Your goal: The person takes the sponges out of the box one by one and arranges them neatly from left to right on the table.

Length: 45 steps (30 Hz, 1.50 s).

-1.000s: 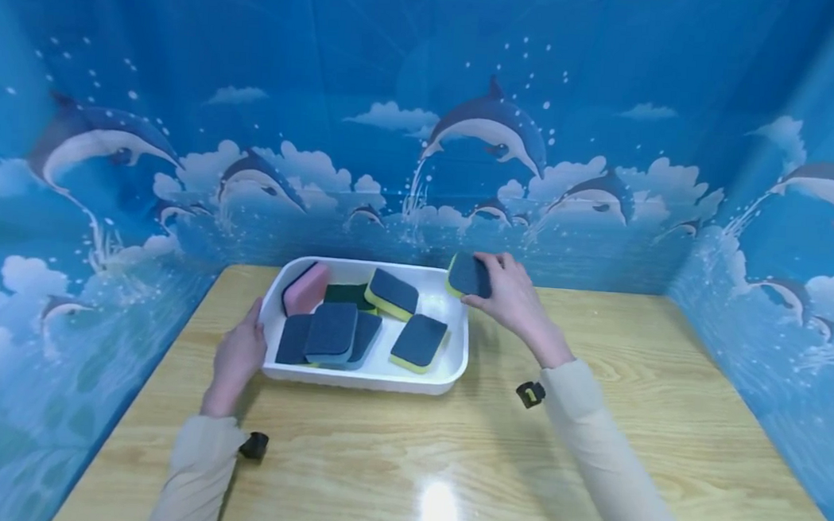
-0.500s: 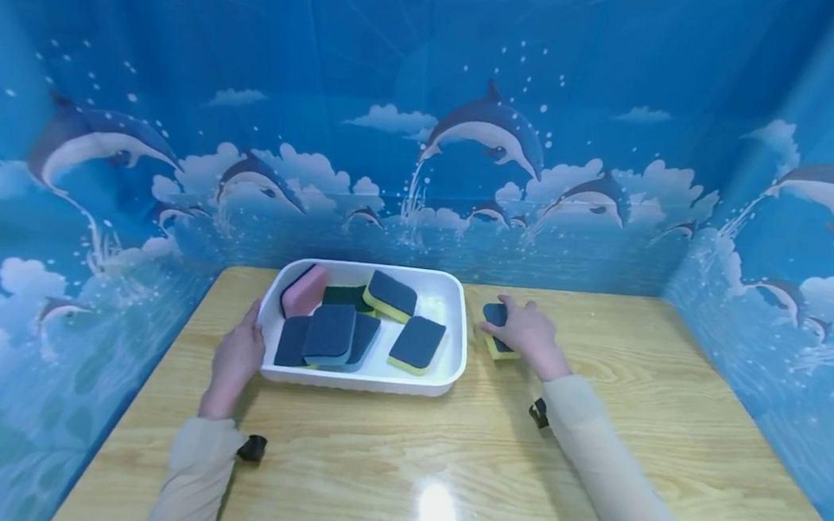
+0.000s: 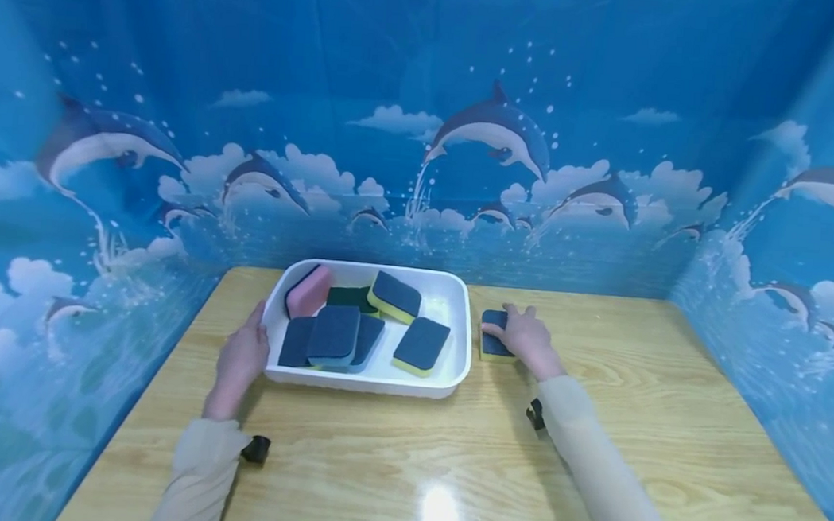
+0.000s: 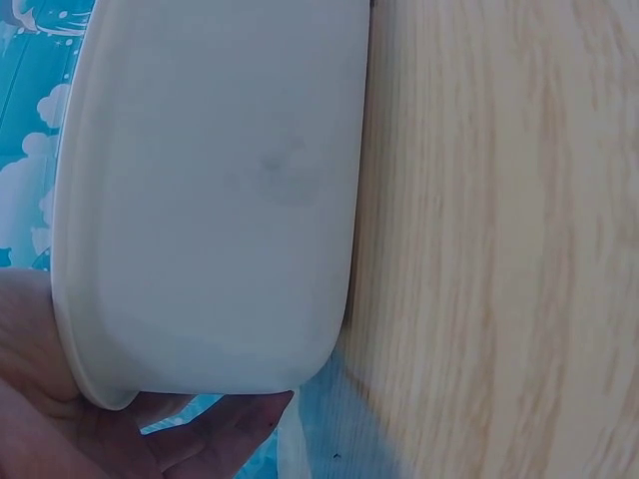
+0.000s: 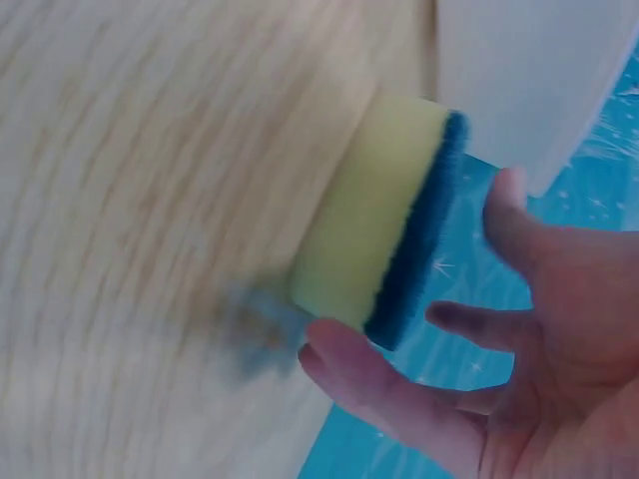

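Observation:
A dark-blue-and-yellow scrubbing sponge [image 3: 495,347] lies flat on the table just right of the white tray [image 3: 374,383]. My right hand [image 3: 530,343] is over its right side, fingers spread and loose; in the right wrist view this hand [image 5: 539,339] surrounds the sponge [image 5: 374,215] without gripping it, one fingertip close to its corner. At the tray's left end, my left hand [image 3: 242,353] holds the rim; the left wrist view has its fingers [image 4: 235,429] against the outside of the tray wall [image 4: 220,200]. Part of the left hand is hidden behind the tray there.
Inside the tray lie several sponges, among them a pink one [image 3: 309,291], a stacked blue one [image 3: 334,333] and a yellow-edged one [image 3: 421,344]. Wooden table [image 3: 377,449] extends in front and to the right. A blue dolphin-print curtain [image 3: 418,237] borders the back and sides.
My right hand carried the sponge from above the tray's right rim down onto the table at the right, straightened it there and loosened its fingers. The left hand stayed at the tray.

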### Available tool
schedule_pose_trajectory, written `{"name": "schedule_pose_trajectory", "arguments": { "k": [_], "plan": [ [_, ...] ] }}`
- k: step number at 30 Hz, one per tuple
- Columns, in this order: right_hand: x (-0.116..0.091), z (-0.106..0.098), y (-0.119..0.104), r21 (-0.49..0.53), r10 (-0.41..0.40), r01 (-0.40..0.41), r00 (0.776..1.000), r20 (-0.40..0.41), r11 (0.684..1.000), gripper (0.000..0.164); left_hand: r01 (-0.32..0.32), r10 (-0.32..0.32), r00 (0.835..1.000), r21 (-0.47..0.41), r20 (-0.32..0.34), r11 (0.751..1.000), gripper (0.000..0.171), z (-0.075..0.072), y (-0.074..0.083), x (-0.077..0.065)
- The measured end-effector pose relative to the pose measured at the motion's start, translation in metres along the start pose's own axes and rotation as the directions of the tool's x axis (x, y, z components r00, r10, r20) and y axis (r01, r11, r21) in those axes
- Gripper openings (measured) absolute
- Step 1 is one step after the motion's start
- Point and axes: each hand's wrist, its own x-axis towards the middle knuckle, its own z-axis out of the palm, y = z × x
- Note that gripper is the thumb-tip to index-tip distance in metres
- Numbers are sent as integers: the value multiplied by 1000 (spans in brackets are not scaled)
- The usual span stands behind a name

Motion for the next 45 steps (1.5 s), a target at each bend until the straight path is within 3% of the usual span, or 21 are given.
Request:
{"name": "schedule_pose_trajectory", "arguments": {
  "k": [8, 25, 28, 33, 36, 40, 45],
  "plan": [
    [-13, -9, 2, 11, -89, 90, 995, -35, 996, 59, -32, 33, 999, 20, -32, 999, 53, -3, 0, 2],
    [-13, -7, -2, 22, -88, 91, 990, -113, 996, 56, -21, 21, 1000, 6, -18, 1000, 53, 1, -1, -1],
    [-18, -11, -14, 9, -139, 144, 971, -195, 990, 52, -23, 23, 1000, 11, -14, 1000, 53, 0, -1, -1],
    [-33, -20, -50, -22, -289, 296, 910, -297, 955, 44, -17, 18, 1000, 18, -20, 1000, 53, -1, 0, 0],
    [-42, -20, -73, -32, -378, 384, 888, -260, 923, 47, -9, 10, 1000, 13, -17, 1000, 53, -2, 1, -1],
    [-49, -10, -96, -51, -462, 460, 879, -113, 887, 57, -12, 12, 1000, 7, -14, 1000, 53, -2, 0, -1],
    [-52, 6, -110, -77, -444, 448, 894, 61, 891, 73, -21, 21, 999, 8, -24, 1000, 53, -1, 0, -1]
  ]
}}
